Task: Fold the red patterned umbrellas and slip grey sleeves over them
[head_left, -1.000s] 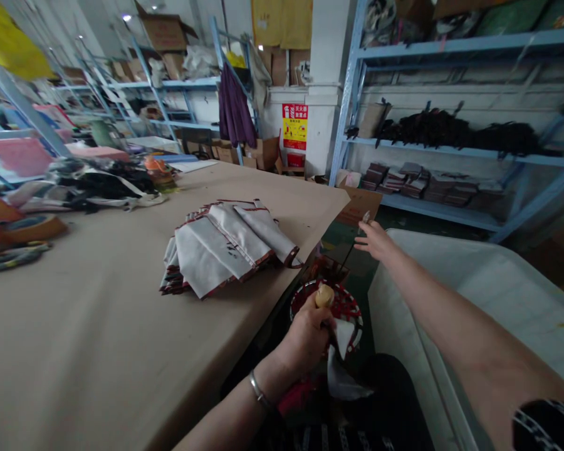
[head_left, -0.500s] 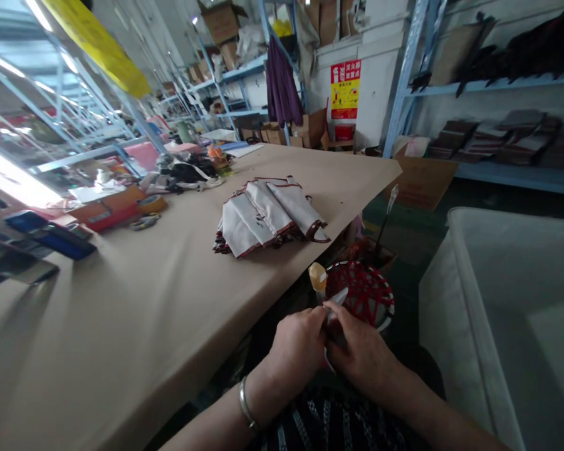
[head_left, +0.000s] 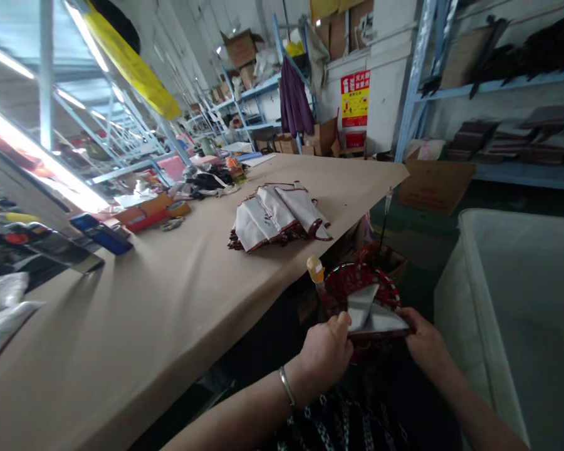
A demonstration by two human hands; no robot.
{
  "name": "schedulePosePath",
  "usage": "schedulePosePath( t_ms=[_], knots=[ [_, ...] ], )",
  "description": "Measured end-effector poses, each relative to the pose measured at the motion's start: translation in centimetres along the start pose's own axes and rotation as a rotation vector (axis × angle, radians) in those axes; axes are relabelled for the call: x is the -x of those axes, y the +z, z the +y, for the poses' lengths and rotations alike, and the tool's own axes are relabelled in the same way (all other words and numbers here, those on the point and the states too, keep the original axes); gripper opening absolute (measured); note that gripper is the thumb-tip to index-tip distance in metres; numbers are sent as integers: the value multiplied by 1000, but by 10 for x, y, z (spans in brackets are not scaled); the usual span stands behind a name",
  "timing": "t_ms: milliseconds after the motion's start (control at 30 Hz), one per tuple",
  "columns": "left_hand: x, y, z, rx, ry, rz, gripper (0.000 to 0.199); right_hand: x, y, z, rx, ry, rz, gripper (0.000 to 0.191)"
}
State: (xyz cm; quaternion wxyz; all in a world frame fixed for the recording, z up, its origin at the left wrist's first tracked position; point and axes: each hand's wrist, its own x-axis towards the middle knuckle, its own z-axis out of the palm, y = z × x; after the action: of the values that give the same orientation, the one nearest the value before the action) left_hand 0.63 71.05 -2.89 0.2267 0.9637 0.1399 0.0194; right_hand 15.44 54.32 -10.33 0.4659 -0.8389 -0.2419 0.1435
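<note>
A light grey fabric piece (head_left: 380, 318) with a dark red edge is stretched between my hands, above a round basket with red strips (head_left: 338, 285). My left hand (head_left: 328, 347), with a bangle on the wrist, is closed on the fabric's left end. My right hand (head_left: 425, 338) grips its right end, fingers partly hidden. On the brown table, a stack of similar grey pieces with dark red edging (head_left: 279, 216) lies near the edge.
A large white bin (head_left: 470, 282) stands at the right. Left on the table (head_left: 183, 300) are a blue box-like object (head_left: 101, 233), tape (head_left: 178, 209) and a dark cloth pile (head_left: 211, 180). A yellow-topped stick (head_left: 315, 269) rises beside the basket. Shelves stand behind.
My hands have moved apart, the right one further right, and the grey fabric is now spread open between them. The view has shifted, so the table and its stack appear further right.
</note>
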Motion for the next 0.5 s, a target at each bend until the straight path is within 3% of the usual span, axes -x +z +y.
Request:
schedulePosePath(
  t_ms=[33,100,200,300,333,400,500],
  knots=[
    [-6,7,-2,82,-49,55,23,4,-2,1,-2,-27,78,29],
    [-18,16,-2,363,-187,140,18,15,2,-2,95,-115,105,20],
    [-31,18,8,988,-374,177,11,28,22,-6,209,-237,-93,16],
    [-34,14,11,1523,-446,193,13,29,42,-11,37,-179,-224,21],
    [-33,12,9,1600,-453,198,14,27,45,-15,-84,-120,-233,20],
    [-28,10,-2,1551,-433,161,13,21,44,-29,-424,37,-226,25],
    [-16,1,-20,1325,-305,-31,17,15,31,-66,-913,191,-232,29]
  ],
)
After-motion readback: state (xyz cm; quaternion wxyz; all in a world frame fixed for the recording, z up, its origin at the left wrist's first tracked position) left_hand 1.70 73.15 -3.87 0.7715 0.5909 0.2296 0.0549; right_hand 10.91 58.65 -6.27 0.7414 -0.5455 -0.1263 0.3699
